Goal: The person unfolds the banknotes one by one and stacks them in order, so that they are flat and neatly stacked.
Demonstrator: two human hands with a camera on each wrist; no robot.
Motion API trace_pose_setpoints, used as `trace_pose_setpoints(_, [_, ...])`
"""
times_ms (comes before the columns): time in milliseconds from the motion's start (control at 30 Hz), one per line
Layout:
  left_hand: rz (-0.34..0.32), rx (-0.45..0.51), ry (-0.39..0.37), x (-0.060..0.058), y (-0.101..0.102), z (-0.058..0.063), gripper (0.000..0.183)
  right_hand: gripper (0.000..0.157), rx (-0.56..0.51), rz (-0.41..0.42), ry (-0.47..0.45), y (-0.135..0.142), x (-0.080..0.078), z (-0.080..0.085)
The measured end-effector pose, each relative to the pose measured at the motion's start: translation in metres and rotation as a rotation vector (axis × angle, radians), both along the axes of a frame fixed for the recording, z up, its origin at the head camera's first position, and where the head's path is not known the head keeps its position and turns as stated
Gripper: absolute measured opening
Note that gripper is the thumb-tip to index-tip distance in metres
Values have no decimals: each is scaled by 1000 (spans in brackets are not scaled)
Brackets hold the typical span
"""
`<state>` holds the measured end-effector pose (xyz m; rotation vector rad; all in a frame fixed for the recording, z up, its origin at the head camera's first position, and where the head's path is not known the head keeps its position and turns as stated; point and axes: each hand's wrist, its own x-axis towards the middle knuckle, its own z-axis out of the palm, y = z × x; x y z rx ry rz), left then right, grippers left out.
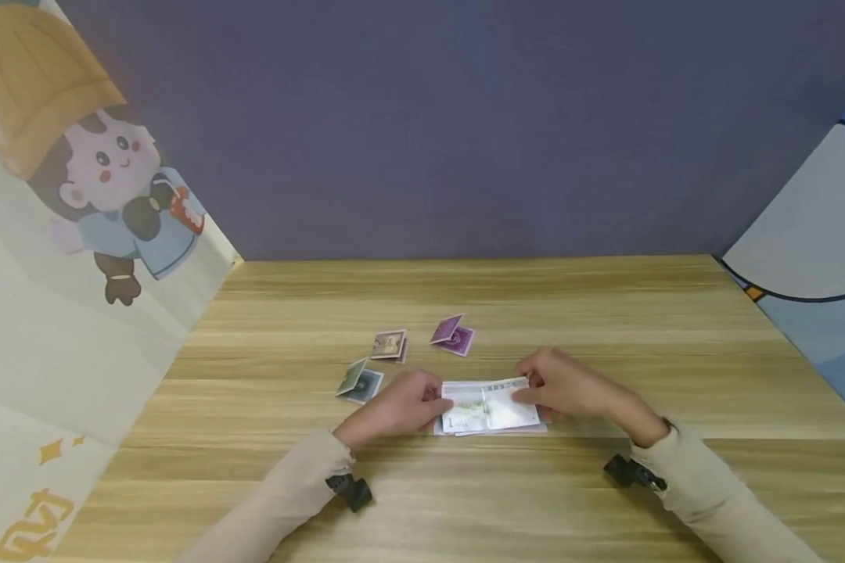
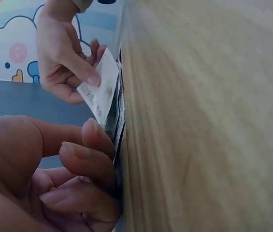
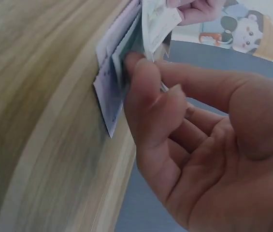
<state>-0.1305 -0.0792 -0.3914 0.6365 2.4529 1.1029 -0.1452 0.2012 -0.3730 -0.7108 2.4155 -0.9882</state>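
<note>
A pale banknote [image 1: 510,407] with a crease down its middle lies over other banknotes [image 1: 538,428] on the table. My right hand [image 1: 563,383] pinches its right end between thumb and fingers; that end is tilted up off the notes below in the left wrist view. My left hand [image 1: 410,403] holds the left end, thumb on top and fingers curled at the edge. In the right wrist view, purplish notes [image 3: 109,96] lie under the right fingertips [image 3: 146,72].
Three folded banknotes stand beyond the left hand: a green one [image 1: 354,375], a brown one [image 1: 389,344] and a purple one [image 1: 451,328]. The wooden table [image 1: 605,313] meets a dark blue panel [image 1: 465,141] at the back. Cartoon-printed walls flank both sides.
</note>
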Motion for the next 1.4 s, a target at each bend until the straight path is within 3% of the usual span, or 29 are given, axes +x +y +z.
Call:
trace_pose_setpoints(233, [36, -41, 22, 2, 2, -4, 26, 3, 89, -21, 73, -5, 4, -2])
trace_pose_setpoints(467, [46, -73, 81, 3, 5, -4, 23, 15, 174, -59, 194, -9, 10, 0])
trace_pose_setpoints(667, [76, -90, 71, 5, 7, -5, 16, 31, 281, -82, 333, -17, 18, 2])
trace_pose_setpoints(833, [116, -117, 70, 7, 9, -5, 24, 41, 231, -21, 389, -22, 21, -3])
trace_pose_setpoints(1100, [103, -138, 96, 11, 9, -4, 42, 21, 80, 153, 338, -22, 20, -7])
trace_pose_setpoints(1267, [77, -138, 102, 12, 9, -2, 43, 26, 99, 150, 343, -23, 23, -4])
trace_pose_setpoints(1400, [65, -151, 104, 12, 9, -2, 42, 30, 134, 156, 397, -24, 26, -1])
